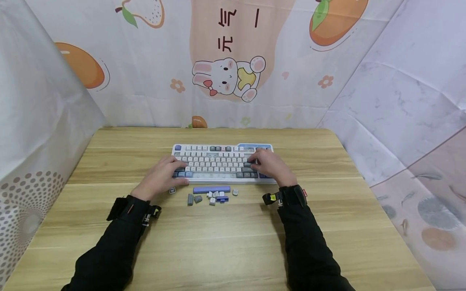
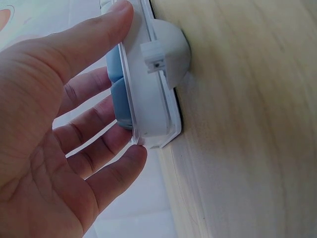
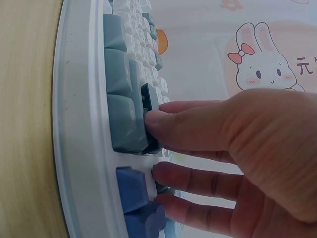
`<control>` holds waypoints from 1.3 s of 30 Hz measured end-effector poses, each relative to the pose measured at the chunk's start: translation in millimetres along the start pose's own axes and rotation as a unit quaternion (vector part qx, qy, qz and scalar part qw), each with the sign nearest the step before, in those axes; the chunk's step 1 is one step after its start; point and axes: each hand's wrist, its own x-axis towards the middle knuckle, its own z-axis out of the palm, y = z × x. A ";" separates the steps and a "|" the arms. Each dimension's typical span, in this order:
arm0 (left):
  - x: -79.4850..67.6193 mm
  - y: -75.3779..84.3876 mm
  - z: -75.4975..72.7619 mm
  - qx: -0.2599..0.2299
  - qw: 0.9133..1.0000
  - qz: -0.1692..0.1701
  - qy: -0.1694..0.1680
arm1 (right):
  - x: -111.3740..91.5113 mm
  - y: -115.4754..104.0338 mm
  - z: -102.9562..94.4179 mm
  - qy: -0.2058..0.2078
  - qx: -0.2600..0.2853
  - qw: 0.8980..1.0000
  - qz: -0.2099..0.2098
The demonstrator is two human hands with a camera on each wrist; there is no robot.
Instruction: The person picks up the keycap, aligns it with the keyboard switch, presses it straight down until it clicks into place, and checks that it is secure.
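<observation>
A white keyboard (image 1: 218, 180) with white, grey-green and blue keycaps lies near the far side of the table. My left hand (image 1: 160, 178) rests over its left end, fingers relaxed around the corner and thumb along the front edge. At the right end, my right hand (image 1: 271, 163) pinches a dark green keycap (image 3: 152, 94) between thumb and forefinger. That keycap stands tilted, its hollow underside showing, behind a row of grey-green keycaps (image 3: 121, 121). The other right fingers reach over the blue keycaps (image 3: 131, 188). The spacebar place (image 1: 214, 175) shows no cap.
In front of the keyboard lie a long purple spacebar (image 1: 211, 189), a grey keycap (image 1: 190, 199), a smaller purple cap (image 1: 222, 199) and several white caps (image 1: 212, 201). One cap (image 1: 172, 190) sits beneath my left hand. A printed curtain (image 1: 145, 101) hangs behind the wooden table (image 1: 225, 246).
</observation>
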 end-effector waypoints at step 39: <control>-1.3 -1.1 0.0 -0.003 1.000 0.011 0.010 | 3.2 -1.6 0.8 -0.015 0.023 1.000 -0.007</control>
